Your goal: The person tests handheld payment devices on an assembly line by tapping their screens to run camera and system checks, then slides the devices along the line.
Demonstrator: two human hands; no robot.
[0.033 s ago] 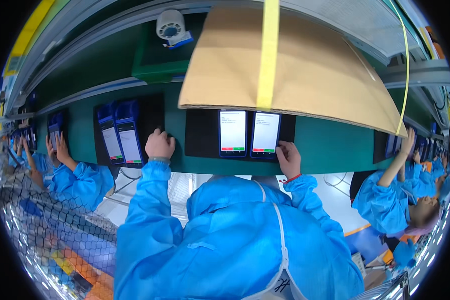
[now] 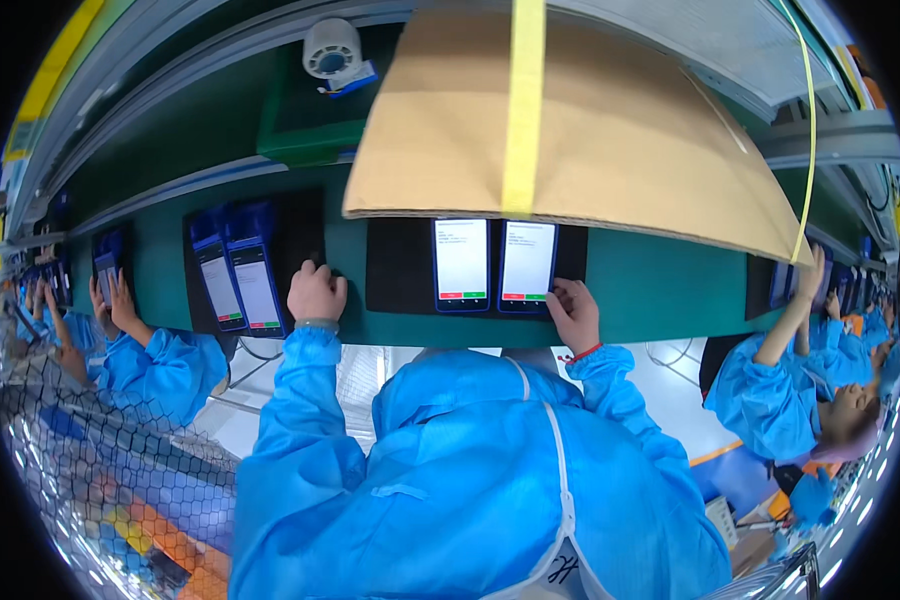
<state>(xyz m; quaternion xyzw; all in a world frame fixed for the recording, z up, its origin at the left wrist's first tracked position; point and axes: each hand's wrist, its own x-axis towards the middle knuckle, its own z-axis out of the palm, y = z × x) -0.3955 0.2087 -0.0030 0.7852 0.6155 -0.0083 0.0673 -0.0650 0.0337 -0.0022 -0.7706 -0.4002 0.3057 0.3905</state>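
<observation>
Take 12 o'clock as the far side of the bench. The right-hand terminal, a blue-cased handheld with a lit white screen, lies at 10 to 11 o'clock from the right hand, whose fingers meet its lower corner on the 4 to 5 o'clock side. Its long axis runs nearly 12 to 6 — almost parallel to that of the left-hand terminal, which lies just beside it at 9 o'clock across a narrow gap. The right hand is the nearer one: it is partly curled, and whether it grips the case or only touches it cannot be told. The left hand is loosely curled on the bench, well apart from both units, which lie between 2 and 3 o'clock from it; whether it encloses anything cannot be told. Both terminals rest on a black mat. At 12 o'clock, the edge of a cardboard sheet hides their far ends — its height above them cannot be judged. At 6 o'clock, the mat ends near the bench's front edge. Lateral room shows as bare mat at 9 o'clock from the left-hand terminal and as green bench surface at 3 o'clock beyond the mat.
</observation>
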